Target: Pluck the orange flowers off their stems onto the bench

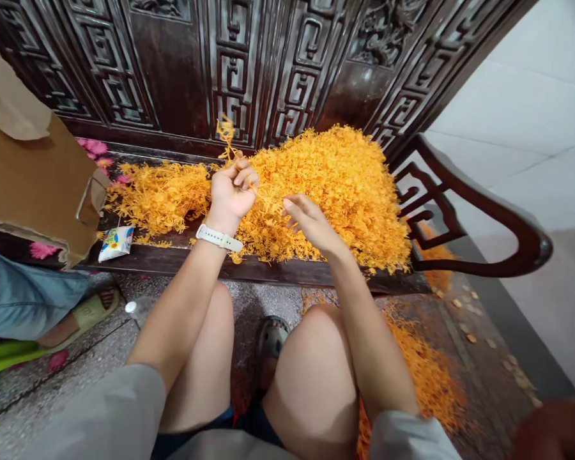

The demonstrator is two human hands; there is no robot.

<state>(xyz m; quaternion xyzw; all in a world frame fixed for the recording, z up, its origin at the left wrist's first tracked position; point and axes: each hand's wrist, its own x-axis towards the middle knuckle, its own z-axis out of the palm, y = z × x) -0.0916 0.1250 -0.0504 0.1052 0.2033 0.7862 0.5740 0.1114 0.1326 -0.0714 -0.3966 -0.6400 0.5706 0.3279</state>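
Observation:
My left hand [236, 191], with a pale watch band [219, 237] on its wrist, is turned palm up with the fingers curled. It holds a stringy orange plastic-looking sprig [226, 135], which sticks up past the fingers. To its right, my right hand [311, 222] hovers over the front of a big heap of orange star-shaped pieces [335, 185]. Its fingers are bent and slightly apart, with nothing plainly visible between them. Left of my left hand lies a smaller, looser orange heap [165, 195] on the dark wooden bench [287, 269].
A cardboard box [43, 166] stands at the bench's left end, beside a small white-and-blue packet [116, 243]. The carved backrest [182, 76] rises behind, and a curved armrest [522, 246] bounds the right. More orange pieces [426, 370] cover the floor. Another person's leg [29, 297] is at left.

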